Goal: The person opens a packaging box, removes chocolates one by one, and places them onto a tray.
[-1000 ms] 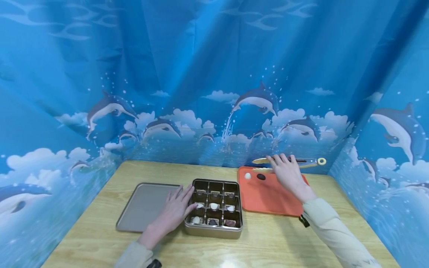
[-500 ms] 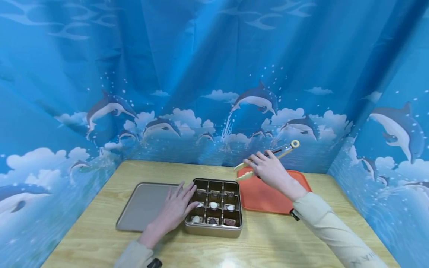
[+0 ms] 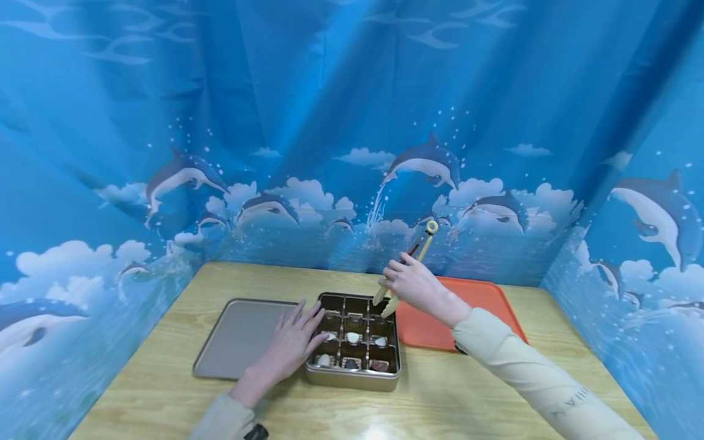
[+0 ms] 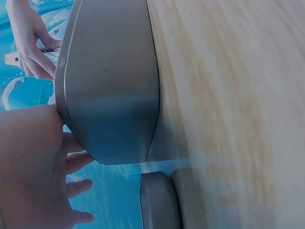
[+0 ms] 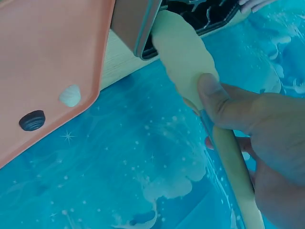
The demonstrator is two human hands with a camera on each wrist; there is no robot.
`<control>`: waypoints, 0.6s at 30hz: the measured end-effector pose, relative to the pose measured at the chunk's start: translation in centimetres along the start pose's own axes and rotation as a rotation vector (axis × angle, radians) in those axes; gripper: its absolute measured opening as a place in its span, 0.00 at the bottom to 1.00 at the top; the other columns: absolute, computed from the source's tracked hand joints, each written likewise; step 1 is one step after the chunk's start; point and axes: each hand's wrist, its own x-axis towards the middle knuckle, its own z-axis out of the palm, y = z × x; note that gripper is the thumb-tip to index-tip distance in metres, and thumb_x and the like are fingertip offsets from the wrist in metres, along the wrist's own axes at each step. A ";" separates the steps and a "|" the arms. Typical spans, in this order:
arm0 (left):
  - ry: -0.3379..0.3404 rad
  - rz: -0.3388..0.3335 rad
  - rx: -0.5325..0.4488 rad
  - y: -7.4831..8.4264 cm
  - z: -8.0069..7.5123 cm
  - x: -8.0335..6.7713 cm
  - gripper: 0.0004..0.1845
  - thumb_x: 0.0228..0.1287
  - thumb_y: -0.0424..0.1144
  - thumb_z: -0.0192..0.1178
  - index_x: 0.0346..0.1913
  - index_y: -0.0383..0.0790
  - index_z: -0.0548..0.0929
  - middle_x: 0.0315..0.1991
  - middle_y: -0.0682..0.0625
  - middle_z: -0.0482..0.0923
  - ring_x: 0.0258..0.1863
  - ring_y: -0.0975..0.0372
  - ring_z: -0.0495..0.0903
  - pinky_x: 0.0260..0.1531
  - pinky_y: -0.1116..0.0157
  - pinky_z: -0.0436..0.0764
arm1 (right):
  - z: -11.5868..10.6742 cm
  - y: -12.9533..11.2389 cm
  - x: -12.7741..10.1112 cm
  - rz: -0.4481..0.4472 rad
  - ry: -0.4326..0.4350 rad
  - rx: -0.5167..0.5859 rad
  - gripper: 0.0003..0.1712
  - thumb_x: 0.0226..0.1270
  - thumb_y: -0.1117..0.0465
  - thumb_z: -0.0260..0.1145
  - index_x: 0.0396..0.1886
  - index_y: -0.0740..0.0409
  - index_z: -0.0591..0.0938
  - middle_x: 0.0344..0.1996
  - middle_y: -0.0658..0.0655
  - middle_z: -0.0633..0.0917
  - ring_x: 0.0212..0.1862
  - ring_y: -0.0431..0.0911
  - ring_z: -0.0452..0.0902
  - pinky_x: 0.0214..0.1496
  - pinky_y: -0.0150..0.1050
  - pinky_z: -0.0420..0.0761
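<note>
The right hand (image 3: 414, 286) holds a pair of yellow tongs (image 3: 404, 274). Its grip is clenched around them, with the thumb pressed on one arm, as the right wrist view shows (image 5: 217, 102). The tongs are tilted. Their ring end points up and away, and their tips point down into the far right corner of the metal box (image 3: 352, 377). You cannot tell if the tips hold anything.

The box sits in the middle of the bench (image 3: 451, 397). It is split into nine small cups. Some cups have little shells in them, white ones and dark ones. The cups in the far row look empty.

The left hand (image 3: 288, 345) lies flat with its fingers straight and spread. The fingertips touch the left side of the box. The hand grasps nothing. Part of it rests over the flat grey lid (image 3: 233, 336), which lies just left of the box and touches it.

An orange tray (image 3: 484, 299) lies just right of the box. In the right wrist view, a white shell (image 5: 70, 95) and a dark shell (image 5: 32, 120) lie on the tray, near each other.

A blue curtain with dolphins (image 3: 423, 162) hangs behind the bench.
</note>
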 end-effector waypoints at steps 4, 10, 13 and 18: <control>-0.006 -0.006 -0.005 0.0 0.0 0.0 0.32 0.79 0.55 0.48 0.75 0.38 0.66 0.78 0.43 0.59 0.79 0.43 0.49 0.73 0.33 0.50 | 0.2 -0.6 0.9 -0.025 -0.018 -0.010 0.15 0.63 0.53 0.74 0.50 0.34 0.88 0.43 0.41 0.86 0.48 0.43 0.77 0.59 0.45 0.74; -0.017 -0.012 -0.013 -0.1 -0.1 0.0 0.32 0.79 0.55 0.47 0.75 0.38 0.66 0.78 0.43 0.59 0.79 0.42 0.50 0.73 0.33 0.50 | -0.4 -1.3 1.9 -0.057 -0.128 -0.024 0.17 0.66 0.57 0.73 0.52 0.33 0.87 0.48 0.40 0.86 0.54 0.42 0.77 0.66 0.46 0.72; -0.019 -0.013 -0.011 -0.1 0.0 0.0 0.32 0.79 0.55 0.48 0.75 0.38 0.66 0.78 0.43 0.59 0.79 0.42 0.50 0.73 0.33 0.50 | -0.7 -1.8 2.4 -0.073 -0.169 -0.035 0.16 0.68 0.57 0.71 0.51 0.33 0.87 0.48 0.40 0.86 0.56 0.42 0.76 0.70 0.46 0.71; -0.013 -0.012 -0.009 -0.2 0.0 0.0 0.32 0.79 0.55 0.48 0.75 0.38 0.66 0.78 0.42 0.59 0.79 0.42 0.50 0.73 0.33 0.50 | -1.0 -2.7 2.8 -0.076 -0.213 -0.083 0.12 0.70 0.57 0.69 0.47 0.33 0.88 0.47 0.39 0.85 0.54 0.42 0.75 0.69 0.45 0.70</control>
